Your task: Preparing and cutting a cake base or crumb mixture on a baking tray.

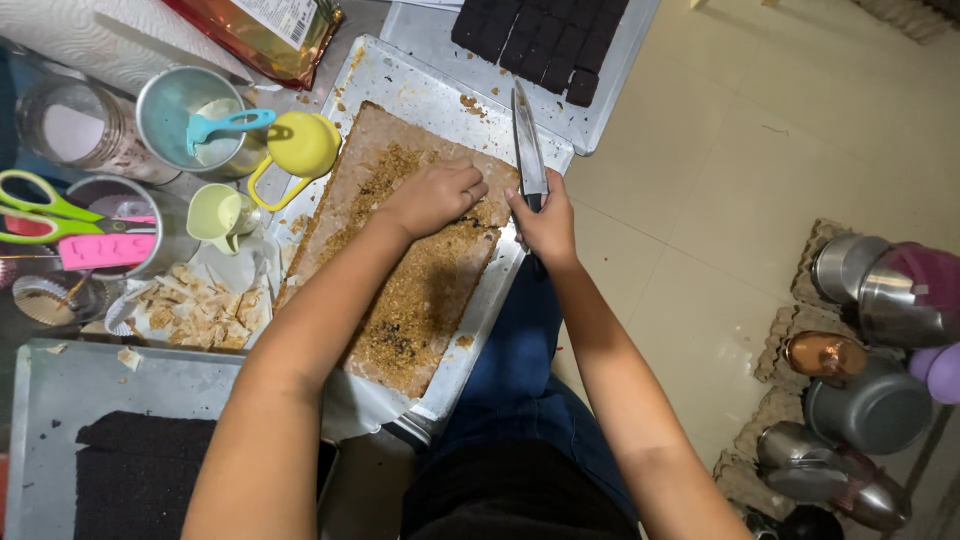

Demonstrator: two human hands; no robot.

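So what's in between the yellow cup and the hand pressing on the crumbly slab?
In the head view, only slab and bare tray lie between the yellow cup and the left hand.

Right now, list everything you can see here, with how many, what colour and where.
cake slab: one, brown with crumb topping, on middle tray
tray: one, metal, middle
knife: one, steel blade, right edge of slab
dark squares: many, top tray
dark slab: one, lower-left tray
yellow cup: one, left of slab
pale green cup: one, below yellow cup
scissors: one, green handles, far left
metal pots: several, floor at right
left hand: pressing on slab
right hand: gripping knife handle
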